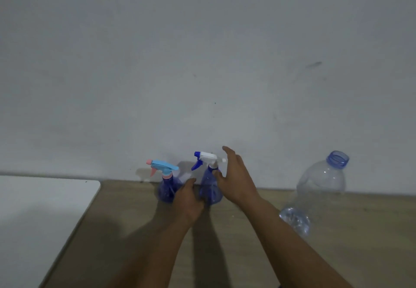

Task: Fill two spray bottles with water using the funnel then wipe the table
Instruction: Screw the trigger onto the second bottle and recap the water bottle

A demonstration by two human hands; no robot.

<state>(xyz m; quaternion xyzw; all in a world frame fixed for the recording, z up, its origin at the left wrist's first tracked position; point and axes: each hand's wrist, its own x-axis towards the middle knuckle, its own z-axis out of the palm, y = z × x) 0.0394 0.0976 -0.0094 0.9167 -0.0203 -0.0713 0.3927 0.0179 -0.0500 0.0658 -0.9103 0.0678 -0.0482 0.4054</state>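
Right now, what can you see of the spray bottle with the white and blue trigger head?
The white-headed spray bottle has a translucent blue, cone-shaped plastic body and a white trigger head with blue nozzle and trigger, pointing left. The head is on. It stands upright on the wooden table near the wall, right of the pink-and-blue spray bottle. The left hand grips its lower body; the right hand, fingers straight, touches its neck.

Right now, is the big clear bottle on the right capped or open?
Open. The big clear bottle has no cap on it; its bare blue threaded mouth shows at the top.
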